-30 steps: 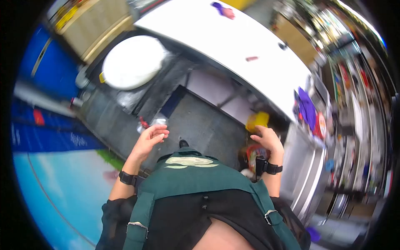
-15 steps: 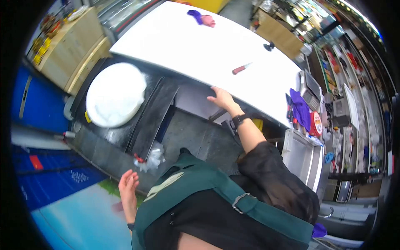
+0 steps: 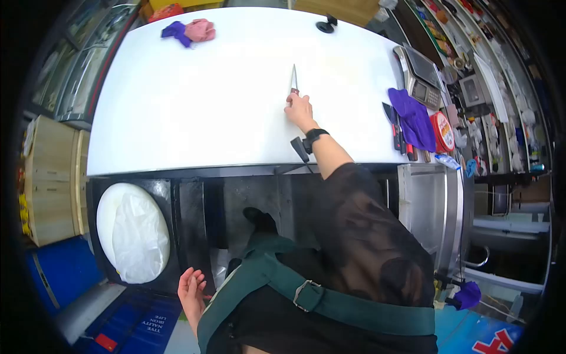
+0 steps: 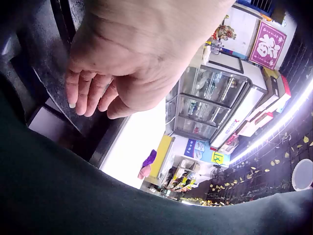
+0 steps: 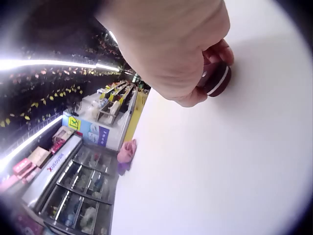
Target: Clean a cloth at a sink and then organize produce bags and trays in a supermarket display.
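My right hand [image 3: 300,110] is over the white table [image 3: 206,112], its thumb and fingers pinching the reddish-brown handle of a small knife [image 3: 294,78]. The blade points toward the table's far side. Seen from the right wrist, the handle's butt end [image 5: 217,79] sticks out between thumb and fingers, close over the white surface; the blade is hidden there. My left hand [image 3: 191,293] hangs low beside the apron, away from the table, fingers loosely curled around nothing. The left wrist view shows this same left hand [image 4: 132,63] with its fingers drooping.
Purple and pink cloths [image 3: 200,30] lie at the table's far left, a black stand [image 3: 326,25] at the far edge. On the right are a scale [image 3: 421,76], a purple cloth [image 3: 415,121], several knives and a red tub [image 3: 443,131]. A plastic-covered white bucket [image 3: 138,236] stands below left.
My right hand has reached forward over the table and taken hold of the knife, whose blade now points away from me. The body has turned toward the table; the left hand stays low.
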A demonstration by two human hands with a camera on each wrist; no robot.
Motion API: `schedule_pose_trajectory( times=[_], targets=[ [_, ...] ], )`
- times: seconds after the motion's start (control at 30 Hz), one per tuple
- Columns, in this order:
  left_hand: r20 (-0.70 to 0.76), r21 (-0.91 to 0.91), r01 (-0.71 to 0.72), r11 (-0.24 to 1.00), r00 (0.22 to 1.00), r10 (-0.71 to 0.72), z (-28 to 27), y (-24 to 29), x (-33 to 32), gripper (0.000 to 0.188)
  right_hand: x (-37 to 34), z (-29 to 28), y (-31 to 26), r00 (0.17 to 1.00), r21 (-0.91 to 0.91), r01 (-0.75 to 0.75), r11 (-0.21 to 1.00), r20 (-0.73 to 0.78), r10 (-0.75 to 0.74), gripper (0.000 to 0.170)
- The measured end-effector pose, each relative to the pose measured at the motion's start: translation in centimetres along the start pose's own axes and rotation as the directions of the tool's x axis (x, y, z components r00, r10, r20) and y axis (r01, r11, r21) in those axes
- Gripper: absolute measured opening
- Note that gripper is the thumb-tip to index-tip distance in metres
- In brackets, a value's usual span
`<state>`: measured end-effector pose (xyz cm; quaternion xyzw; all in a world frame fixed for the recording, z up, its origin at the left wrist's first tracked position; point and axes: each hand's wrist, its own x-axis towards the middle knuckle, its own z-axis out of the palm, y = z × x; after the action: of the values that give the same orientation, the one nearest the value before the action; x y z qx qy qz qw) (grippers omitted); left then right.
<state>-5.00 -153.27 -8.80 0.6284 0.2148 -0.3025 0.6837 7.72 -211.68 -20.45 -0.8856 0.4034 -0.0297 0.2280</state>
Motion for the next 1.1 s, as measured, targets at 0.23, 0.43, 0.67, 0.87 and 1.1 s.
schedule_pose_trajectory(
  times=[0.23, 0.43, 0.67, 0.87, 1.1],
  targets=[
    [0.025, 0.080, 0.134, 0.988, 0.990, -0.136, 3.0, 1.5, 2.9, 0.027, -6.0, -10.6, 18.7, 0.929, -0.148, 0.090, 0.985, -0.345, -0.137, 0.031],
    [0.078, 0.146, 0.171, 0.974, 0.980, -0.184, 6.2, 2.3, 4.5, 0.026, -9.5, -16.3, 30.1, 0.972, -0.321, -0.036, 0.946, -0.232, -0.042, 0.027],
    [0.101, 0.137, 0.113, 0.984, 0.987, -0.127, 7.6, 2.9, 3.7, 0.025, -8.0, -15.1, 30.2, 0.959, -0.507, -0.161, 0.847, -0.284, 0.011, 0.028],
    [0.062, 0.035, 0.096, 0.995, 0.993, -0.098, 5.6, 1.2, 2.6, 0.025, -0.7, -11.0, 19.9, 0.895, -0.359, 0.084, 0.929, -0.383, -0.229, 0.032],
    [0.043, -0.049, 0.079, 0.996, 0.996, -0.077, 1.8, 1.1, 3.3, 0.026, 4.9, -7.6, -4.8, 0.765, -0.028, 0.617, 0.787, -0.215, -0.607, 0.052]
  ],
)
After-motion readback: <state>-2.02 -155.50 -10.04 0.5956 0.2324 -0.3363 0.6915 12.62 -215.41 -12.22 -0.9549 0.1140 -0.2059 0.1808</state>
